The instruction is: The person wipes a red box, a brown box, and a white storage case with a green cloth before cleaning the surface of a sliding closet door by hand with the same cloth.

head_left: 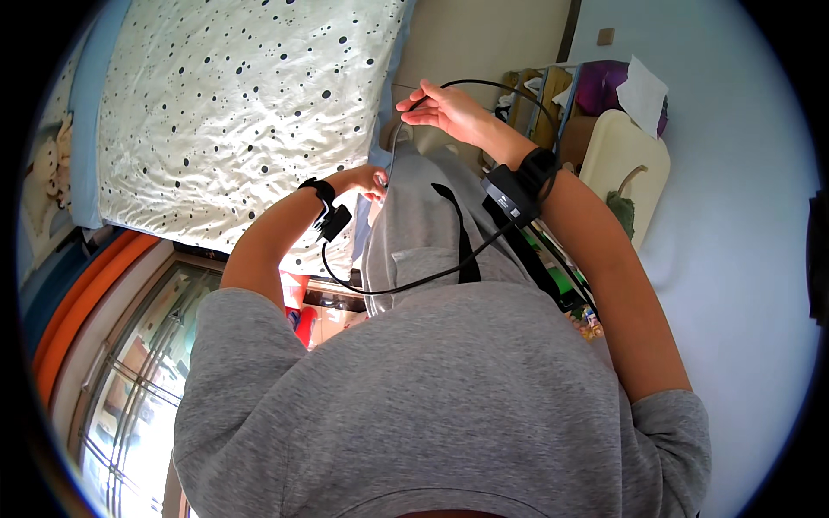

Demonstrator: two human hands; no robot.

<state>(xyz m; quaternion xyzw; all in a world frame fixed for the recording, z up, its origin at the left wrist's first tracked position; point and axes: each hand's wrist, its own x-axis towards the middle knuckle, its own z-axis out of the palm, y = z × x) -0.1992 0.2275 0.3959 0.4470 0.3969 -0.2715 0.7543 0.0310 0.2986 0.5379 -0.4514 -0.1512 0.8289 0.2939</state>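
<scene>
My right hand [445,112] is raised above my lap near the bed edge, its thumb and fingers closed around a thin black cable [395,147]. From there the cable drops to my left hand [366,182], which is lower and to the left with curled fingers around its lower stretch. Whatever sits inside the left fingers is too small to make out. Past the right hand the cable loops round towards a black box [511,195] strapped on my right wrist. Another small black box [334,223] is strapped at my left wrist, and a cord joins the two boxes.
A bed [233,104] with a white, black-dotted sheet fills the upper left. At the right, a cream board-like surface [626,168] with a green leaf [622,211] stands against the pale wall, beside a crowded shelf [527,95]. A glass-paned door [142,371] is at lower left.
</scene>
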